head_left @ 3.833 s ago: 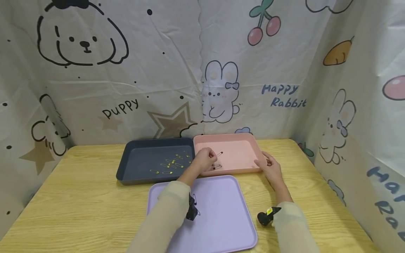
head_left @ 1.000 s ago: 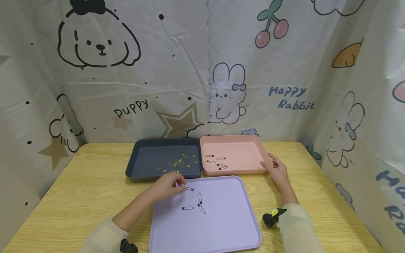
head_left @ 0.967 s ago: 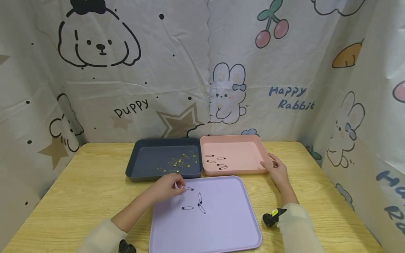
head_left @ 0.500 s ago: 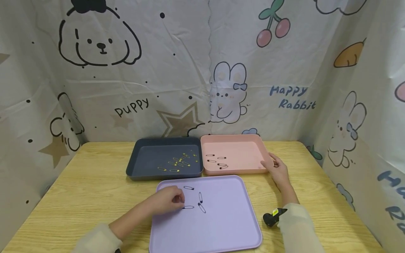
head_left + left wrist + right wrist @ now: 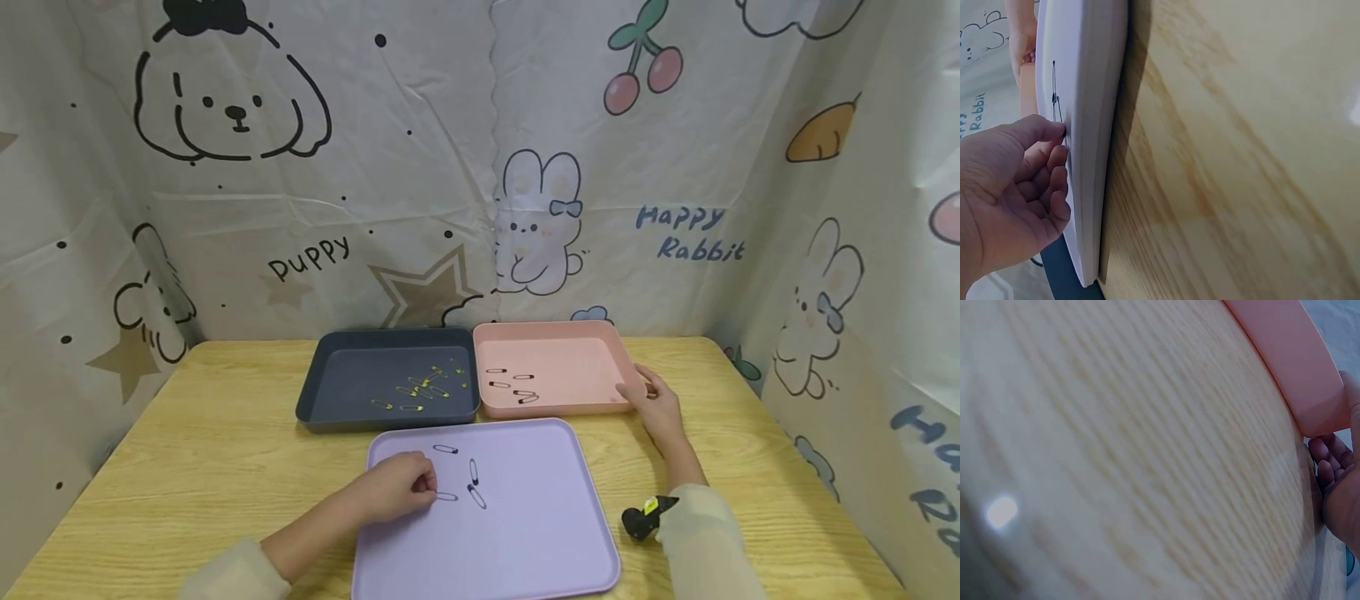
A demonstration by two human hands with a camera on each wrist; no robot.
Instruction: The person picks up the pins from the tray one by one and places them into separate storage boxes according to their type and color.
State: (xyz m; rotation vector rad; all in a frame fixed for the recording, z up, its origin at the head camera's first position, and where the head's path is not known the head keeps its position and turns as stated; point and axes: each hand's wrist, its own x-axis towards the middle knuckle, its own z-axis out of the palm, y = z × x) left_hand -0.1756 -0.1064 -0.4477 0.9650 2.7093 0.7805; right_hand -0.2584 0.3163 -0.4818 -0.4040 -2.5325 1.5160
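My left hand (image 5: 401,486) is over the left part of the lavender tray (image 5: 525,550), thumb and forefinger pinching the end of a safety pin (image 5: 447,497). In the left wrist view, that hand (image 5: 1016,181) has its thumb tip low at the tray surface and its other fingers curled. Three more black-headed safety pins lie close by, among them an upper pin (image 5: 446,449) and a slanted pin (image 5: 477,497). My right hand (image 5: 658,412) grips the near right corner of the pink tray (image 5: 562,408); in the right wrist view, its fingers (image 5: 1325,472) curl below the corner.
Several black-headed safety pins (image 5: 523,377) lie in the pink tray's left part. Beside it stands a dark grey tray (image 5: 330,375) with several yellow safety pins (image 5: 411,408). All three trays sit on a wooden table (image 5: 225,442), with a printed cloth (image 5: 420,167) hanging behind.
My left hand has left the pink tray, where a pin was at its fingers, passed the upper pin on the lavender tray and come down to the lower left pin. My right hand stays put.
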